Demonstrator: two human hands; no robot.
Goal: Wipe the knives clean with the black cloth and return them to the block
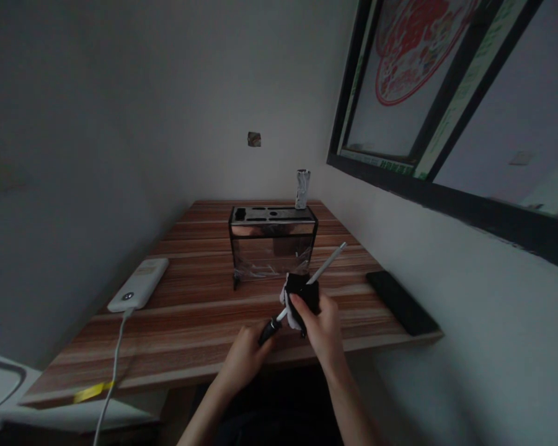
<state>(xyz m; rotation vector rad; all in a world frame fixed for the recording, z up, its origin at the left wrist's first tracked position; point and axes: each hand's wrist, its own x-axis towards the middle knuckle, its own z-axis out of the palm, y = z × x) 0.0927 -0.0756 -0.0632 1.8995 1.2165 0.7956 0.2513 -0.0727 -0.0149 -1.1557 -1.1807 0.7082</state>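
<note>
My left hand (pixel 245 356) is closed round the black handle of a sharpening steel (pixel 327 262), a slim grey rod that points up and to the right. My right hand (pixel 324 322) pinches a black-and-white cloth (pixel 302 291) folded about the middle of the rod. The rod shows on both sides of the cloth. Just beyond the cloth stands a knife block (pixel 274 215) with a slotted top, dark edges and a shiny, see-through front. A crumpled silvery-white upright object (pixel 302 189) rises at its back right corner; its kind is unclear.
The striped wooden table (pixel 190 322) meets walls at the back and right. A white power bank (pixel 139 285) with a white cable (pixel 116 362) lies at left. A dark flat phone-like object (pixel 402 302) rests at the right edge. Yellow tape (pixel 90 392) marks the front left edge.
</note>
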